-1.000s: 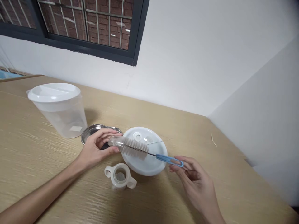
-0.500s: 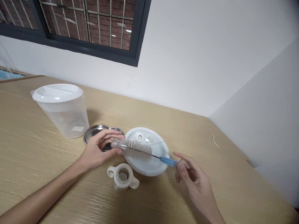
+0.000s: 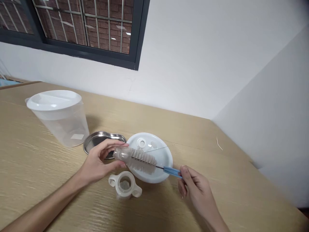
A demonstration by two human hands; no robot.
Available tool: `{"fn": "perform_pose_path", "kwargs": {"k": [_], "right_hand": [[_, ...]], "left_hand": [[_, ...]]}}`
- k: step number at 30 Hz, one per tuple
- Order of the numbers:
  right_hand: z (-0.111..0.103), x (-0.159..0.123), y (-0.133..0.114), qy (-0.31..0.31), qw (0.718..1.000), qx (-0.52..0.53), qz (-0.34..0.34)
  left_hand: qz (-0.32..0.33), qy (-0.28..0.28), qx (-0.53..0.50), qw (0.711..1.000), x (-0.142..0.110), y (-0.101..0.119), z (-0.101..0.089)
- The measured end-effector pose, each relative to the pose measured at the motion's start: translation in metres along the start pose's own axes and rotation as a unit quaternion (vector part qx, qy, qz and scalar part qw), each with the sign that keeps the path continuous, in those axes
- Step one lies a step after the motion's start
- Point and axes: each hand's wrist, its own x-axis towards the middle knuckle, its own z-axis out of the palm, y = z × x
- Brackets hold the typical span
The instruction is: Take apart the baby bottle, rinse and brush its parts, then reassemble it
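My left hand [image 3: 98, 162] is closed on a clear, dome-shaped bottle nipple [image 3: 119, 154], held between thumb and fingers. The white bristles of a bottle brush [image 3: 143, 161] point left, with the brush tip against or inside the nipple; which of these I cannot tell. My right hand [image 3: 195, 187] pinches the end of the brush's blue handle. Below the bristles a translucent baby bottle [image 3: 124, 185] with two side handles stands upright and uncapped. Behind the brush lies a white oval plate [image 3: 166, 158] bearing a white ring [image 3: 141, 143], a small clear disc and a thin wire-like piece.
At the left stands a translucent pitcher [image 3: 64, 124] with a white lid. A kidney-shaped steel tray [image 3: 95, 138] lies partly behind my left hand. A thin pale strip [image 3: 219, 144] rests on the wooden table at the right. The wall and barred window rise behind.
My right fingers have closed more tightly on the handle end, where the forefinger was stretched out before. The whole view has shifted slightly; the left hand still holds the nipple.
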Motion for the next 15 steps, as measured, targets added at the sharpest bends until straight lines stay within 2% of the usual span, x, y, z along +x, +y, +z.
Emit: {"fn": "perform_pose_path", "kwargs": {"k": [2,7,12,15], "right_hand": [[0.0012,-0.0014,-0.0006,0.01,1.0,-0.012,-0.026],[0.0063,-0.0026,-0.0019,0.089,0.991,-0.038,-0.093],[0.005,-0.0013,0.0007,0.07,0.989,-0.067,-0.112],[0.0013,-0.001,0.0015,0.043,0.992,-0.084,-0.083]], "left_hand": [[0.0,0.004,0.002,1.0,0.0015,0.0006,-0.0009],[-0.023,0.026,0.001,0.999,0.0058,-0.0002,-0.0023],[-0.023,0.026,-0.036,0.999,0.006,-0.001,-0.0028],[-0.025,0.007,-0.05,0.998,0.0024,-0.0038,-0.0014]]}}
